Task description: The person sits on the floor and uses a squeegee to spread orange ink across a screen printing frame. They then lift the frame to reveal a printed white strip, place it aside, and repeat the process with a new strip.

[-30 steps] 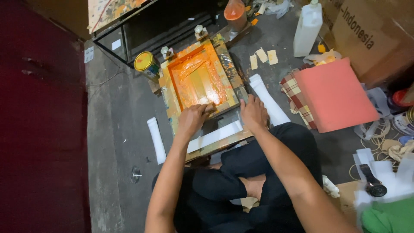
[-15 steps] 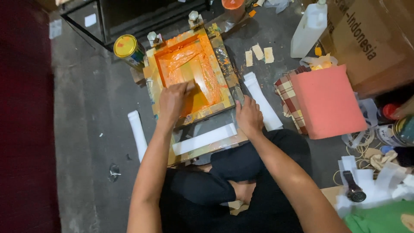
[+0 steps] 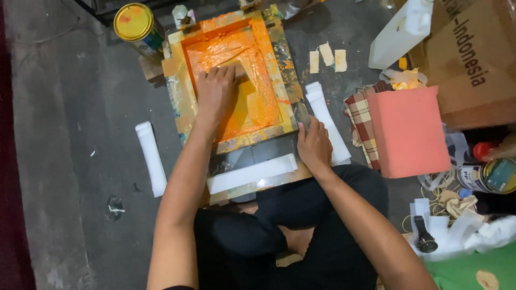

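Fingers (image 3: 223, 75) of left hand (image 3: 215, 91) lie together, pressing a flat squeegee-like tool, mostly hidden, on the orange-inked mesh of a wooden screen-printing frame (image 3: 231, 86) on the floor, centre far. Right hand (image 3: 314, 145) fingers curl on frame's near-right corner. Yellow-lidded tin can (image 3: 134, 22) far left; pink foam block (image 3: 408, 131) at right.

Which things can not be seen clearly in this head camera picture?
- Tool under the left hand: the fingers cover it on the orange screen frame.
- What lies beneath the frame: hidden by its orange mesh.
- White jug: top cut off by the upper edge.
- Cardboard box: cut off by the right edge.
- Right hand: its grip on the frame's corner is unclear.
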